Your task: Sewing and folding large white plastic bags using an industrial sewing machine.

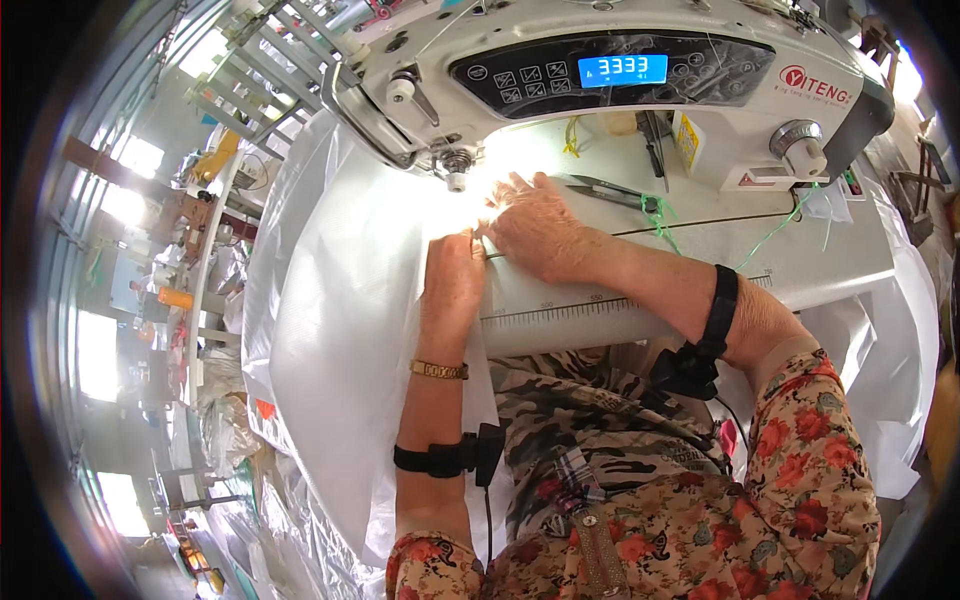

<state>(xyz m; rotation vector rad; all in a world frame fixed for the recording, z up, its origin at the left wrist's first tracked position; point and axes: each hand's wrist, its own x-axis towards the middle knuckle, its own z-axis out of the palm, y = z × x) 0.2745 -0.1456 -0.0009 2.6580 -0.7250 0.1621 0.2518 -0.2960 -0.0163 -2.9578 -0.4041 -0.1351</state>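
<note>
Both hands are close together in front of the head of a white sewing machine, beside its needle area, where bright lamp glare washes out detail. My left hand rests on a large, thin white sheet, and its fingers fade into the glare. Against it, my right hand is bent inward, fingers curled and closed at the lit spot; whatever is between them is lost in the light. The sheet spreads over the left of the machine table and drapes down its side. Needle and presser foot cannot be made out.
Dark thread snips lie right of my right hand, with green thread tangled at one end. A dark slim tool stands behind them. The handwheel is at the right. A ruler scale runs along the table's front.
</note>
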